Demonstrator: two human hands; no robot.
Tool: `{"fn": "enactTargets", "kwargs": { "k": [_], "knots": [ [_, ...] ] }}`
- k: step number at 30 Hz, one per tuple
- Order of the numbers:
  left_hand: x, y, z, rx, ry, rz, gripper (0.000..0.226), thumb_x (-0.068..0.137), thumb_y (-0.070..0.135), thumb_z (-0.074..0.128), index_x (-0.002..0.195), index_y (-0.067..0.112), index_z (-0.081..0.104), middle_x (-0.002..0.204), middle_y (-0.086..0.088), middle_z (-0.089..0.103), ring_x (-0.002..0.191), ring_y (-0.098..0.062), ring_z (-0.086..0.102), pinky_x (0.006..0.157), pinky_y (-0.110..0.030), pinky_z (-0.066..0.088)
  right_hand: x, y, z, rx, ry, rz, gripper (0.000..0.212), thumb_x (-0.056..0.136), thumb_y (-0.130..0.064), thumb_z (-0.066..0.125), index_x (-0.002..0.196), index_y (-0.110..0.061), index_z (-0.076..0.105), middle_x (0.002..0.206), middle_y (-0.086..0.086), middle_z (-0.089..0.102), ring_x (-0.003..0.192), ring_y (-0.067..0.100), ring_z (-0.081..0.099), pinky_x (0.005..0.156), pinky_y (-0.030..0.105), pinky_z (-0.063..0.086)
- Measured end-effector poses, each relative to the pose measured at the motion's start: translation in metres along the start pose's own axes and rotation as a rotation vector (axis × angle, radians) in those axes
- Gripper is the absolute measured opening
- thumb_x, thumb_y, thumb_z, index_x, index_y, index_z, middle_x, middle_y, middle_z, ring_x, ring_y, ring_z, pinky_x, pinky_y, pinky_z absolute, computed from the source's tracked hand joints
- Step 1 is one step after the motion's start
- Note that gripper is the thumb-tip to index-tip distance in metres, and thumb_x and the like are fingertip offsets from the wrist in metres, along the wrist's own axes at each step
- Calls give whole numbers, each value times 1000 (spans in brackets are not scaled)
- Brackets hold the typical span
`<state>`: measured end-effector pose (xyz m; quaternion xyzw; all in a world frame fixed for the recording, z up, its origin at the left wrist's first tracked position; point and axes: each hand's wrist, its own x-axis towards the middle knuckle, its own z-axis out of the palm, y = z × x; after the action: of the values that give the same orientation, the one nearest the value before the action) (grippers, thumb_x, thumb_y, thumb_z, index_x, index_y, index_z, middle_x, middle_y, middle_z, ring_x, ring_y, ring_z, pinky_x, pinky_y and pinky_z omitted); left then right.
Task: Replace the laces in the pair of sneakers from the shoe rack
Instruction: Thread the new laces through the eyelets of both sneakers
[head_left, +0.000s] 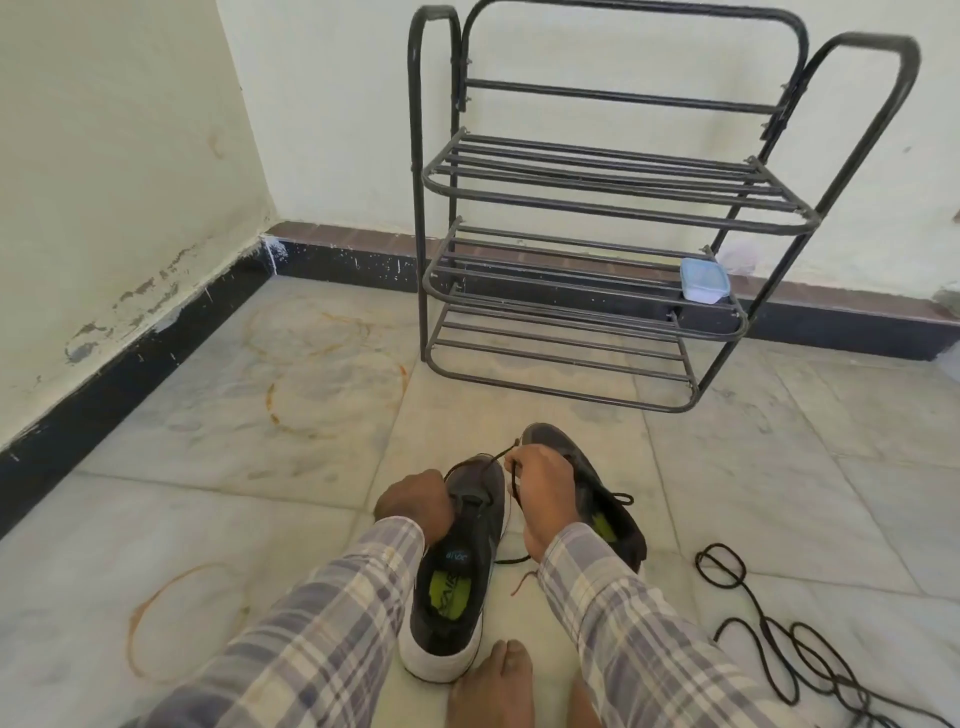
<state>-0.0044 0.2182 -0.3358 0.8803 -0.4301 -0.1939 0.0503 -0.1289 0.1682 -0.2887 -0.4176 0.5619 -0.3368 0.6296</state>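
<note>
At the lower centre of the frame, the left hand (415, 501) grips the near sneaker (457, 597) at its tongue while the right hand (540, 483) pinches its dark lace (500, 453), so the job looks barely underway, with the second sneaker (602, 493) just behind seemingly still to do.

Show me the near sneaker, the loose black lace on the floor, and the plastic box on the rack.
near sneaker (441, 631), head view, its dark heel.
loose black lace (763, 621), head view, a bend of the cord.
plastic box (704, 280), head view, its lid.
</note>
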Motion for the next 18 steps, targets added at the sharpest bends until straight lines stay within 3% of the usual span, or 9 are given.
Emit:
{"fn": "enactTargets", "kwargs": {
  "k": [4,6,8,12,15,18],
  "knots": [
    [16,-5,1,-102,-16,2,24,96,35,54,105,14,64,108,-8,68,102,-30,64,83,-34,49,4,10,1,-9,5,13,16,88,-9,56,72,-11,57,70,5,54,71,17,50,72,37,49],
    [21,-6,5,-409,-9,-45,23,92,27,57,78,13,67,84,-8,67,84,-31,64,72,-33,47,5,15,2,-5,3,7,15,85,-10,57,70,-11,57,70,5,54,72,19,51,73,40,50],
    [19,-4,8,-813,-11,-158,23,86,11,58,64,9,63,72,-11,63,74,-31,59,64,-32,42,4,19,3,-4,-5,1,13,85,-9,56,72,-10,58,70,7,53,72,19,50,70,38,48],
    [10,0,5,-1420,-89,-404,19,87,3,43,77,8,58,80,-15,68,73,-29,64,64,-32,46,3,24,2,5,-6,6,6,82,-9,54,77,-10,57,75,10,50,74,22,49,69,38,46],
    [11,1,-2,-1455,-133,-427,17,89,10,39,82,11,54,83,-13,67,74,-29,61,68,-36,49,1,25,1,39,-2,53,8,81,-6,51,78,-8,59,72,9,58,74,22,56,68,34,49],
    [11,7,-8,-1225,-49,-334,18,91,16,44,81,11,57,84,-11,61,75,-25,51,72,-37,43,-1,18,-1,93,-36,88,16,87,-7,46,76,-9,57,58,5,57,55,18,56,53,28,45]
  ]
}}
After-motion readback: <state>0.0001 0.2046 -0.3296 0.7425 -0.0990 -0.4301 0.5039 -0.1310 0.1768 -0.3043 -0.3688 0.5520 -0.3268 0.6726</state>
